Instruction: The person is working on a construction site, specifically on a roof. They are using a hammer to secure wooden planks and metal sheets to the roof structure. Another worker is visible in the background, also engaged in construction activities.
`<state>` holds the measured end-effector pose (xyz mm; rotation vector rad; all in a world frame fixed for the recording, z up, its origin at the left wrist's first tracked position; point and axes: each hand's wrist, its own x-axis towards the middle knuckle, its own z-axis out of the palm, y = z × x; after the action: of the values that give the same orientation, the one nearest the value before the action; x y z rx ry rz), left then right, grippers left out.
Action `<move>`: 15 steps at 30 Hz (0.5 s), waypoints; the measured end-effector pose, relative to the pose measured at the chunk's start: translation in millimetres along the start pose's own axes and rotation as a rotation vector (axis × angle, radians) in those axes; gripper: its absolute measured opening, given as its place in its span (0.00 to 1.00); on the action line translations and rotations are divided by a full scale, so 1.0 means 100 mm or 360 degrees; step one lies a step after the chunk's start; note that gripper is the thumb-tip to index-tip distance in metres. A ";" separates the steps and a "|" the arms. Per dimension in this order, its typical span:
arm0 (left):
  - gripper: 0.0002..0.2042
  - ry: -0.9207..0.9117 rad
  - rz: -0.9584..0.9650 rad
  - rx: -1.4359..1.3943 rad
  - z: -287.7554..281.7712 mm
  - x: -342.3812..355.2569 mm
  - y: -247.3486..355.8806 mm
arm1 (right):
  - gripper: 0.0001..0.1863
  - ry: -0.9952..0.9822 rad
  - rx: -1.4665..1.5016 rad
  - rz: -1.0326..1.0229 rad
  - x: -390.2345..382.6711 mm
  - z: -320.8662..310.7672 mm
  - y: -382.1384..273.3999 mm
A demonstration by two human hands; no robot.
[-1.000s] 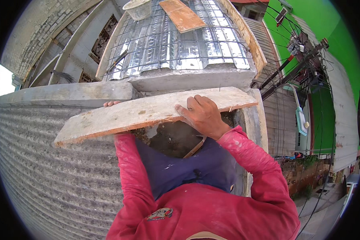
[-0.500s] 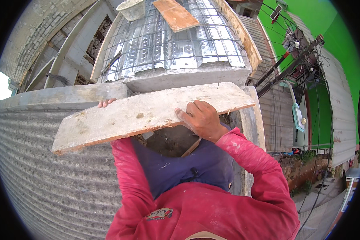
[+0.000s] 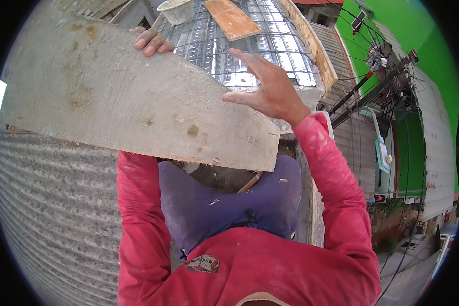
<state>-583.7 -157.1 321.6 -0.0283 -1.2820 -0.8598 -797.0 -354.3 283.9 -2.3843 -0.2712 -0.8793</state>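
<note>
A wide wooden plank [image 3: 137, 97], coated with grey cement dust, is raised in front of me and slants down from the upper left to the right. My left hand [image 3: 152, 42] grips its far edge from behind; only the fingertips show over the top. At the plank's right part, my right hand [image 3: 270, 87] has its fingers spread and its thumb at or just over the upper edge. A small nail [image 3: 272, 134] sticks out near the plank's right end.
Ahead lies a wire mesh over shiny metal decking [image 3: 209, 43], with a bucket [image 3: 177, 11] and an orange-brown board [image 3: 233, 19] on it. Corrugated roofing [image 3: 56, 204] spreads at left. Power lines and a pole [image 3: 377, 76] stand at right.
The plank has moved left and up, closer to the camera, its left end lifted. My right hand has loosened from its grip and opened. My left hand has risen with the plank.
</note>
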 end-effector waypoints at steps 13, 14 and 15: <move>0.18 0.0806 -0.0036 0.0728 0.08 0.54 -0.69 | 0.21 0.0980 0.1361 0.0549 -0.22 0.10 0.43; 0.19 0.1087 -0.0105 0.1057 0.12 0.50 -0.77 | 0.22 0.1132 0.1414 0.0530 -0.26 0.02 0.50; 0.19 0.1299 -0.0212 0.1341 0.20 0.39 -0.84 | 0.23 0.1284 0.1463 0.0509 -0.29 -0.08 0.54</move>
<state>-647.5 -227.5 324.3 0.9868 -0.7736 -0.3056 -802.9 -402.8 245.6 -1.0843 0.0421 -1.1472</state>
